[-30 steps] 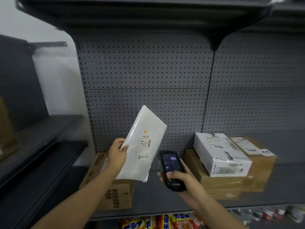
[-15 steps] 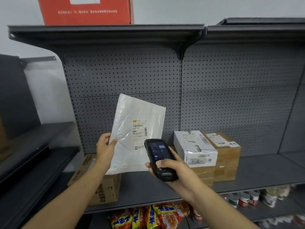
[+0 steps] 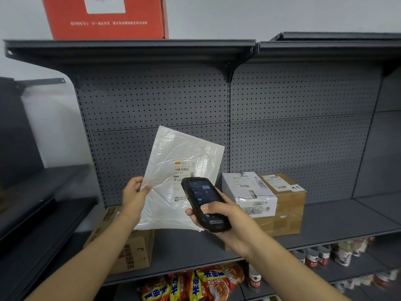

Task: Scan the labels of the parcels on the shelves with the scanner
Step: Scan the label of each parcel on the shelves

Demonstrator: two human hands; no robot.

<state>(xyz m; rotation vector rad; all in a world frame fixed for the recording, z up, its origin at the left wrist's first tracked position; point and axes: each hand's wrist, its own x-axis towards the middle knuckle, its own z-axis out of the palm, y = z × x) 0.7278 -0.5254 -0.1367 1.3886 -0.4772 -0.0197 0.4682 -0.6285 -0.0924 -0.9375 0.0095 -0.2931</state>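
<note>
Left hand (image 3: 135, 197) pinches the white mailer (image 3: 178, 183) by its edge; right hand (image 3: 225, 222) grips the scanner (image 3: 204, 206) — it hides the label's (image 3: 183, 170) lower part, print illegible.

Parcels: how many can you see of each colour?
White: 2, the bag held by the left hand and the white box.
Brown: 2, the box under the white one and the box low on the left.
Red: 1, the box on top.
Total: 5.
</note>
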